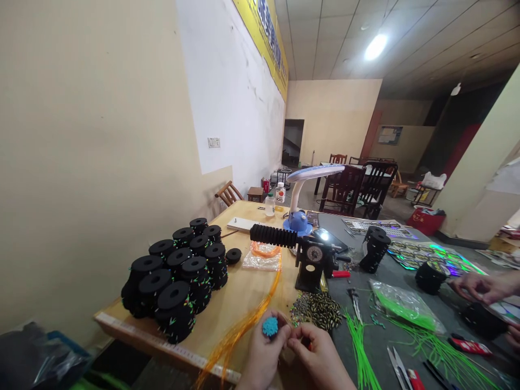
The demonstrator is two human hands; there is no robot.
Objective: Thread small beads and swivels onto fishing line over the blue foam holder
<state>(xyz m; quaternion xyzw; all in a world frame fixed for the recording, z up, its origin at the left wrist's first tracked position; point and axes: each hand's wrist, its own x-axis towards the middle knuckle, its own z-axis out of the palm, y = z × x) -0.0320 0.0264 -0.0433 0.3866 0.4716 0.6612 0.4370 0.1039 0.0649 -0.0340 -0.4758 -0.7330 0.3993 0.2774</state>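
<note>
At the table's front edge my left hand (260, 351) is closed around a bundle of thin turquoise strands (270, 326), whose cut ends face up between thumb and fingers. My right hand (313, 346) is beside it, thumb and forefinger pinched close to the left thumb. What the right fingertips hold is too small to make out; a bit of red shows near them. A pile of small dark and gold bead-like pieces (325, 311) lies just beyond the right hand. Long orange strands (239, 327) run down the table to the left of my left hand.
Stacked black foam spools (174, 298) fill the left side. A black clamp device (312, 260) and a blue lamp (298, 222) stand ahead. Green strands (361, 346), scissors (398, 368) and a plastic bag (402, 306) lie right. Another person's hands (479, 287) work at far right.
</note>
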